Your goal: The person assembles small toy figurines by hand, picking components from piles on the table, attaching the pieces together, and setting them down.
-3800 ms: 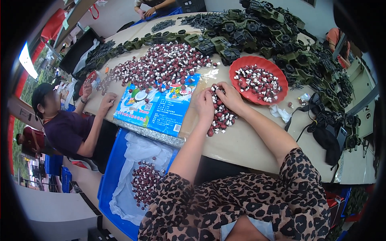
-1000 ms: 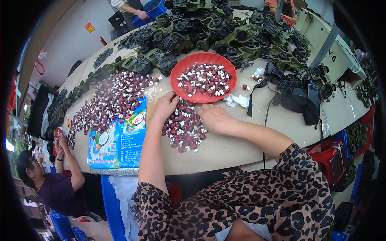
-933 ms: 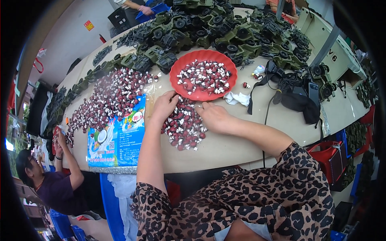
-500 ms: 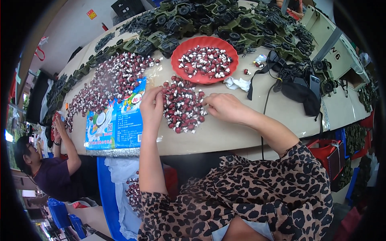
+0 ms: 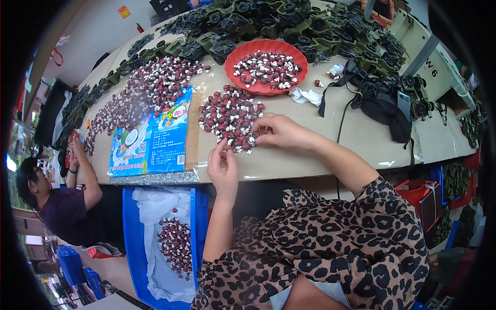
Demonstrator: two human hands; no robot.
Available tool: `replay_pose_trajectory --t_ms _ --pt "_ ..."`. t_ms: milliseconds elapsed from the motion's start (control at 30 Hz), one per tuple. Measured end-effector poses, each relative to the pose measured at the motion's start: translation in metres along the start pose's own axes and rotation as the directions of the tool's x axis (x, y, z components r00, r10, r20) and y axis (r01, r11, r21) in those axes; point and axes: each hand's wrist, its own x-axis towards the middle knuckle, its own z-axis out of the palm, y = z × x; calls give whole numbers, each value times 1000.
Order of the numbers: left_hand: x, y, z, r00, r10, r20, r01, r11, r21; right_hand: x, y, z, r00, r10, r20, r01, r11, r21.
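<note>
Small heap of red-and-white pieces (image 5: 230,116) lies on the table (image 5: 323,121), in front of the person, just beside the near-left rim of the red plate (image 5: 266,92). Outline nearly round; any long axis is weak, running from near the plate toward the person, narrower end at the hands. Single pieces: roundish red bodies with white parts, facing mixed ways, no common axis readable.

Left hand (image 5: 223,164): at the heap's near edge, fingers bent and pointing away from the person, thumb close to the forefinger. Cannot tell whether a piece is pinched between them. Right hand (image 5: 279,132): at the heap's near-right edge, fingers curled and pointing left, tips among the outer pieces. Grip there also cannot be told.

Surroundings: blue printed sheet (image 5: 168,142) left of the heap; larger heap (image 5: 155,85) of like pieces beyond the sheet; crumpled white tissue (image 5: 306,96) by the plate's near-right side; green toy vehicles (image 5: 320,26) piled behind the plate.
</note>
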Motion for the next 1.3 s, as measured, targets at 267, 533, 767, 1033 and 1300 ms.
replay_pose_trajectory --t_ms 267,533,767,1033,1300 --pt "14 12 27 991 2 132 38 952 -303 0 5 2 960 -2 281 -273 232 934" --pt "14 -5 38 988 63 140 -44 990 -134 3 22 13 954 3 299 -294 196 936" --pt "15 6 35 949 262 176 -266 964 1 -15 1 2 969 145 202 -243 378 893" --pt "1 20 19 927 283 245 -277 959 -61 -23 -6 13 957 199 209 -280 463 841" --pt "2 17 17 917 367 153 -352 928 -120 -18 0 14 977 163 135 -192 414 890"
